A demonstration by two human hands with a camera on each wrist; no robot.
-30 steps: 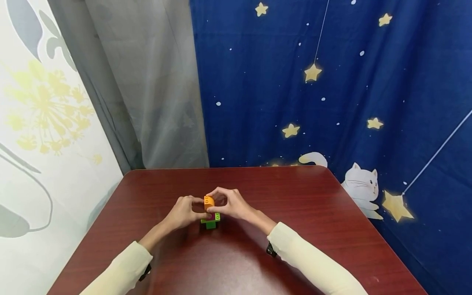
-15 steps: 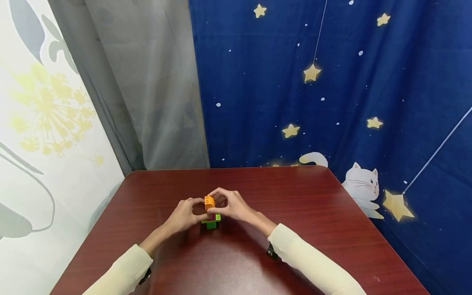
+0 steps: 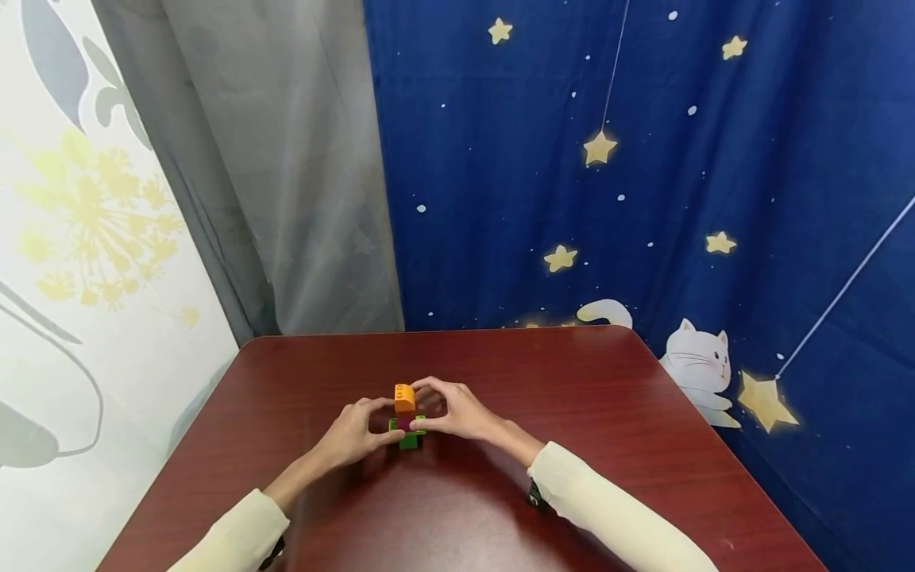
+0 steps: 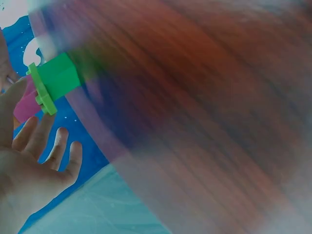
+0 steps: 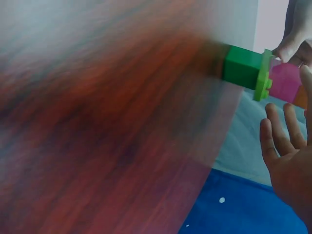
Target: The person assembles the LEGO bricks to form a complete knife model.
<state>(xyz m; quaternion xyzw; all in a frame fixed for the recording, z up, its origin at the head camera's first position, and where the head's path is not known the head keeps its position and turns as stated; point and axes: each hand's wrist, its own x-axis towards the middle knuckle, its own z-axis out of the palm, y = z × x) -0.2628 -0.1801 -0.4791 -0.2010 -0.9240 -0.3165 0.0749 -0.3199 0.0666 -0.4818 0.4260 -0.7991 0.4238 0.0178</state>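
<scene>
A small stack of toy building bricks stands upright on the table: a dark green brick (image 3: 408, 442) at the bottom, a lime plate (image 4: 42, 88) over it, then a magenta brick (image 5: 284, 80), with an orange brick (image 3: 404, 396) on top. My left hand (image 3: 349, 433) comes in from the left, thumb and index finger at the magenta brick and the edge of the lime plate. From the other side, my right hand (image 3: 463, 411) has its thumb across the front of the magenta brick and its index finger behind the stack. The other fingers of both hands are spread away from it.
The dark red wooden table (image 3: 543, 381) extends around the stack. Behind it hang a grey curtain (image 3: 322, 175) and a blue star-patterned curtain (image 3: 500, 175). A white patterned wall hanging (image 3: 107, 238) is at the left.
Both hands have slid lower on the stack, from around the orange brick to the magenta one. More of the magenta brick shows now, and the orange brick stands freer on top.
</scene>
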